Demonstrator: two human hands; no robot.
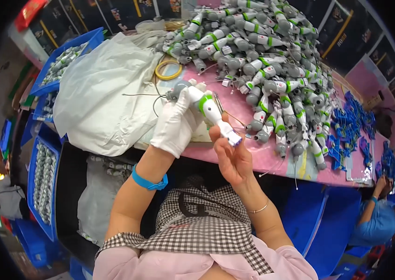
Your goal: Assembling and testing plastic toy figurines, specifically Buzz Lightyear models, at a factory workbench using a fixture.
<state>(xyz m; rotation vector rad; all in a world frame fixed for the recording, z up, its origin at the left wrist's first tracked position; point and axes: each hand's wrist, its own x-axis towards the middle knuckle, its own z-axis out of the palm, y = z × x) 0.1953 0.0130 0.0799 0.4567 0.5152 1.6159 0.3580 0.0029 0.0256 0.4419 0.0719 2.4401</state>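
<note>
A toy arm (pixel 211 110) in white and grey, with a green band and a wire at its grey end, is held up above the table's near edge. My left hand (pixel 175 126), in a white glove, is closed around its grey upper part. Bare fingers of my right hand (pixel 234 161) pinch the small white toy hand at the lower end. Just behind those fingers shows a thin metal tool (pixel 218 101); whether I grip it or it lies on the table, I cannot make out.
A large heap of similar toy arms (pixel 272 70) covers the pink table (pixel 197 153). Left are a white plastic bag (pixel 104 98), yellow tape roll (pixel 168 70) and blue crates (pixel 43 186) of parts. Blue pieces (pixel 349 130) lie right, near a co-worker (pixel 377 219).
</note>
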